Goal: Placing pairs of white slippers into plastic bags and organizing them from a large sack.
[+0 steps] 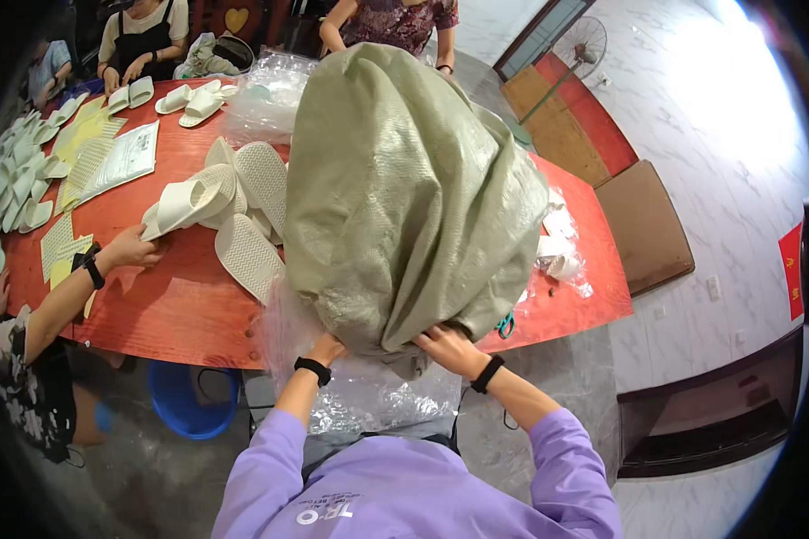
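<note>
While the red table [180, 310] is crowded with white slippers [229, 207] to its near edge and bare floor lies open at right, the big green woven sack [404, 189] rises above 2 hands, left hand [326, 349] and right hand [451, 349] gripping its bottom.

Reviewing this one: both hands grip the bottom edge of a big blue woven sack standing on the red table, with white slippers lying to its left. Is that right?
Not quite: the woven sack is pale green, not blue, as the head view shows. The rest holds: left hand and right hand grip its lower edge on the red table, white slippers to its left.
</note>
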Tool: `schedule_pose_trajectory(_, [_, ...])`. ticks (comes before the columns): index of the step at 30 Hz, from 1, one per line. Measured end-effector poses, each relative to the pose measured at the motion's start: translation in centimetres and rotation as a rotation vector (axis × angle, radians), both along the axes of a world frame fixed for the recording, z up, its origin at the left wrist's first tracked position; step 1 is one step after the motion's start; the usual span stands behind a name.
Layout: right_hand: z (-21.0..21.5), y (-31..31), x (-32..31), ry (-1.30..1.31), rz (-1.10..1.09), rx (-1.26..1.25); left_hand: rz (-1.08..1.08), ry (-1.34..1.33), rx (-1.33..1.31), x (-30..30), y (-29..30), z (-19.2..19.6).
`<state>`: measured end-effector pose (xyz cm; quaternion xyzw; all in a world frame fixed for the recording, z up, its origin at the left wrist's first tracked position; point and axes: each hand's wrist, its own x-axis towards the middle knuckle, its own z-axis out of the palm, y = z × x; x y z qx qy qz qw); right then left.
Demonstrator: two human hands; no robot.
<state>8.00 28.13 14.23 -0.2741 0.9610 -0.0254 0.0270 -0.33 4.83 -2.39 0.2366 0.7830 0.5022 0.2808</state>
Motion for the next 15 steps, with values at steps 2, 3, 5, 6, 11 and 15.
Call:
schedule_pose_trajectory(2, [3.9, 0.7, -0.1, 0.039, -0.099, -0.067, 0.052, 0.036, 0.111, -0.2, 1.1, 0.9])
schedule_pose_trajectory(3, [7.5, 0.7, -0.4, 0.066, -0.139, -0.152, 0.079, 0.051, 0.168, -0.3, 1.6, 1.5])
schedule_pose_trajectory(5, [12.9, 2.5, -1.7, 0.225, -0.249, -0.1, 0.137, 0.078, 0.269, -0.6, 1.8, 2.6])
schedule_pose_trajectory(6, [16.6, 1.5, -2.6, 0.403, -0.241, -0.322, 0.138, 0.072, 0.283, -0.7, 1.4, 2.8])
schedule_pose_trajectory(11, [34.7, 2.0, -10.0, 0.678, -0.422, -0.713, 0.124, -0.013, 0.27, -0.5, 0.3, 4.2])
schedule_pose_trajectory(15, [57.5, 9.4, -11.2, 1.087, -0.127, 0.171, 0.104, -0.028, 0.305, -1.0, 1.3, 4.0])
